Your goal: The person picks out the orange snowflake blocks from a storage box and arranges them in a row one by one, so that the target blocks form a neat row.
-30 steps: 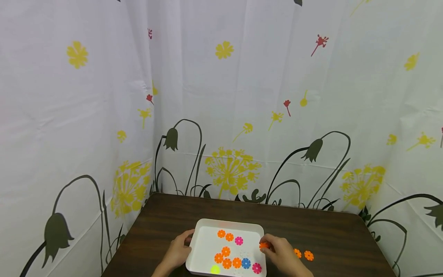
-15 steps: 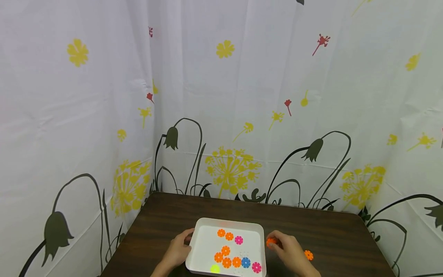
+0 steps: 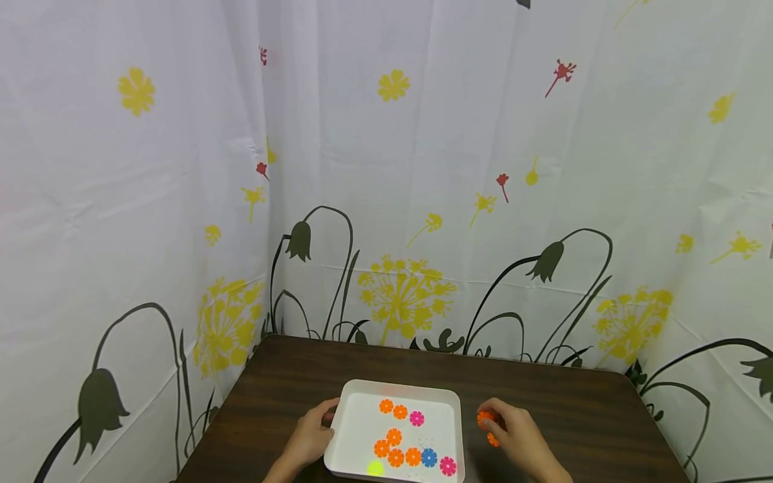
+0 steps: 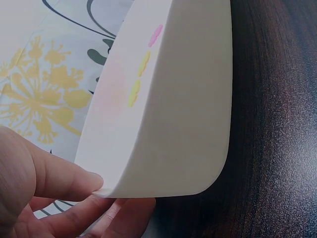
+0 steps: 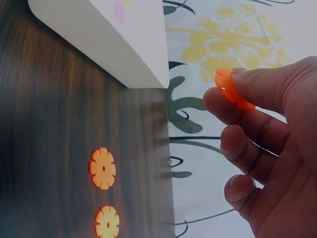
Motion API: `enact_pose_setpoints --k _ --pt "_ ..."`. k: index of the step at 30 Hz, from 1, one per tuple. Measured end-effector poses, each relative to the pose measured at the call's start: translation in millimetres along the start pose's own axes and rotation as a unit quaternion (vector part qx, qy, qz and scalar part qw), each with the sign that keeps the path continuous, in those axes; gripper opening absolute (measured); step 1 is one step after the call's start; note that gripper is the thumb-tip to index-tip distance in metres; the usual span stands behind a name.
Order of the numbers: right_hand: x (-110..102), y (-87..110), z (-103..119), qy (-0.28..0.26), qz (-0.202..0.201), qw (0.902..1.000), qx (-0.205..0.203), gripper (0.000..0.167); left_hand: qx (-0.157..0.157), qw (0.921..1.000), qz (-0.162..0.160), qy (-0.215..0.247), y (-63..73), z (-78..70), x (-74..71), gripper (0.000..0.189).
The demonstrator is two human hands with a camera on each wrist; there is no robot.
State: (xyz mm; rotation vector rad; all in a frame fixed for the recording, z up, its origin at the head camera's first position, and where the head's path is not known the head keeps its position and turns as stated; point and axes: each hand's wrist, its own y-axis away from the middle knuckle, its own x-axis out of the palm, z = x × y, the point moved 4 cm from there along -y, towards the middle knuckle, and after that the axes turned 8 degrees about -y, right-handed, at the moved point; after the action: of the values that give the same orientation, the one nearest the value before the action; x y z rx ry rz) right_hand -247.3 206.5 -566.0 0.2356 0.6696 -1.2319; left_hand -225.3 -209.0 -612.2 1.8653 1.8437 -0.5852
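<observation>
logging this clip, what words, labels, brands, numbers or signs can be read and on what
None: no word, label, brand, number or sign is readable in any view.
The white tray, flower-shaped discs and wood-grain tabletop show no lettering; the curtain bears only printed plants.
Tiny marks on the discs would be too small to read.

Soft, even light fills the head view; wrist views look hazy, the left showing pale glare on the counter (image 4: 282, 153).
</observation>
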Motion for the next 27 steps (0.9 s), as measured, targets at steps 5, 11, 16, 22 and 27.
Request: enact_pose_setpoints --k 5,11,16,22,27 --pt "-4.7 1.8 -4.2 0.01 0.003 0.9999 0.013 0.008 0.002 1.0 -0.001 0.003 0.6 0.4 0.8 0.069" --pt "-9.9 2.7 -9.1 0.025 -0.002 0.9994 0.023 0.007 0.008 0.9999 0.0 0.011 -0.3 1.2 0.8 0.07" --pt "-15.4 3.8 -11.5 0.032 -0.012 0.9991 0.026 0.008 0.004 1.0 0.004 0.007 -1.7 4.0 1.9 0.071" --pt "-21.3 5.8 -14.0 0.022 -0.011 0.9991 0.033 0.009 -0.001 1.0 -0.001 0.004 -2.1 4.4 2.3 0.071" --pt "-23.4 7.3 -18.2 0.027 -0.012 0.9985 0.046 0.011 -0.005 1.0 0.001 0.004 -0.9 2.3 1.7 0.07"
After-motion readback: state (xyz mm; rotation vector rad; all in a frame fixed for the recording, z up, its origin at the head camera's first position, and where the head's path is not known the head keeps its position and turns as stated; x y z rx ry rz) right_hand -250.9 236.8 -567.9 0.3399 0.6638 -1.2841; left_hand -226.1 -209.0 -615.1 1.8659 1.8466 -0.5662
